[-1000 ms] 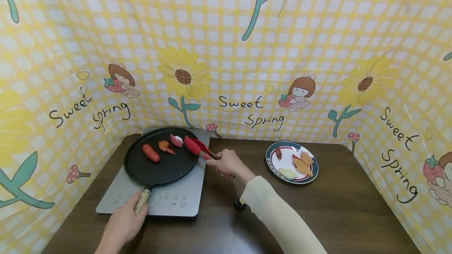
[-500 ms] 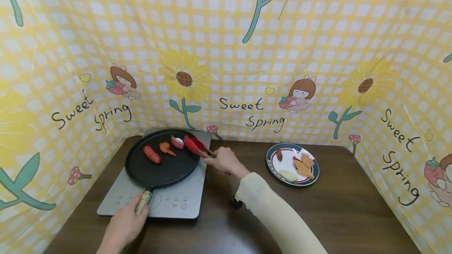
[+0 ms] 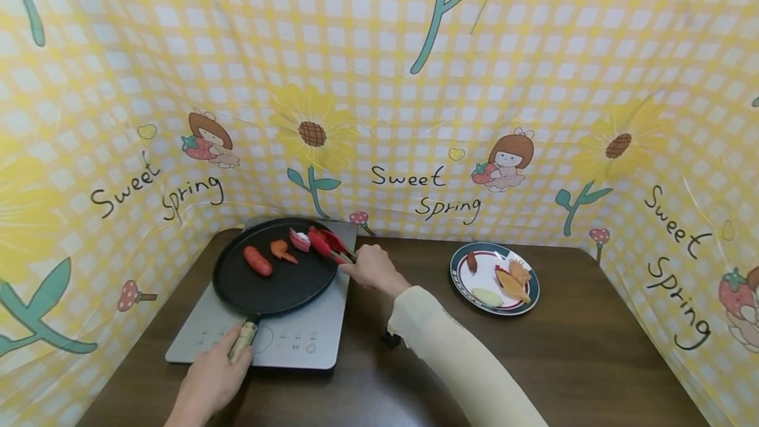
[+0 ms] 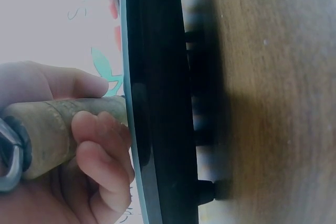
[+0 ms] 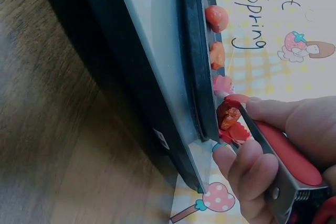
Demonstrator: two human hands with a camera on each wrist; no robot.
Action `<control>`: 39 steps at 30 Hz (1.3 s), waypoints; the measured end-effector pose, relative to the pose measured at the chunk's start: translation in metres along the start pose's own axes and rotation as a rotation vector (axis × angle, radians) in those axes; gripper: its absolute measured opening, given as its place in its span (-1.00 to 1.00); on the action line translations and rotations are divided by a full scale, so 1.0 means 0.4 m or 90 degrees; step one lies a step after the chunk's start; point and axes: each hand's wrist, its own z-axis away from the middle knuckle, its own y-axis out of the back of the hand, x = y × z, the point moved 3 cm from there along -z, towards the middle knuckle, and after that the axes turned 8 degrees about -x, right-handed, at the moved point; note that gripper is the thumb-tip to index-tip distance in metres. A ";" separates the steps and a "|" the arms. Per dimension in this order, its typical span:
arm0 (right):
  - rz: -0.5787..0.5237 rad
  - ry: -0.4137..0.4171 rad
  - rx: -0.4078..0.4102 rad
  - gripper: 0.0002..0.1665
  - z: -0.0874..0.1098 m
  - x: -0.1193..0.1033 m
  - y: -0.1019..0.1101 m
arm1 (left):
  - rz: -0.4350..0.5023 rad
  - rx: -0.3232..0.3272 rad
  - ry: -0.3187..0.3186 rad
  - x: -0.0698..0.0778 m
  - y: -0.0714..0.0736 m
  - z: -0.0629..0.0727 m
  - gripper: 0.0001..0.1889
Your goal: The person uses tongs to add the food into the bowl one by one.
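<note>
My left hand (image 3: 213,371) grips the handle (image 3: 244,340) of a flat black pan (image 3: 273,292), its fingers curled round it in the left wrist view. My right hand (image 3: 376,269) holds red-tipped tongs (image 3: 335,248) over the pan's right rim. Between the tong heads in the right wrist view lies a shiny brown-orange food piece (image 5: 229,118); how firmly it is pinched, I cannot tell. On the pan sit a red sausage (image 3: 257,261), an orange wing-shaped piece (image 3: 282,251) and a pink-and-white piece (image 3: 300,240), the last close beside the tongs.
Under the pan stands a silver induction cooker (image 3: 296,351) on the dark wooden table (image 3: 569,354). A blue-rimmed plate (image 3: 487,271) with several food pieces is at the right. A checked cloth (image 3: 409,124) hangs round the back and sides.
The right hand and tongs have shifted slightly left over the pan's edge. The left hand keeps its grip on the handle, and the pieces on the pan stay put. The head view has shifted slightly.
</note>
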 end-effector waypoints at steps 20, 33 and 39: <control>-0.030 0.003 -0.027 -0.39 -0.002 -0.024 -0.016 | 0.007 0.001 0.003 0.000 -0.007 0.001 -0.28; -0.038 -0.007 -0.032 -0.41 -0.008 -0.017 -0.019 | 0.013 -0.011 0.012 0.000 -0.008 0.002 -0.28; -0.054 -0.002 -0.030 -0.44 -0.008 -0.008 -0.015 | 0.004 -0.007 0.009 0.000 -0.003 0.000 -0.27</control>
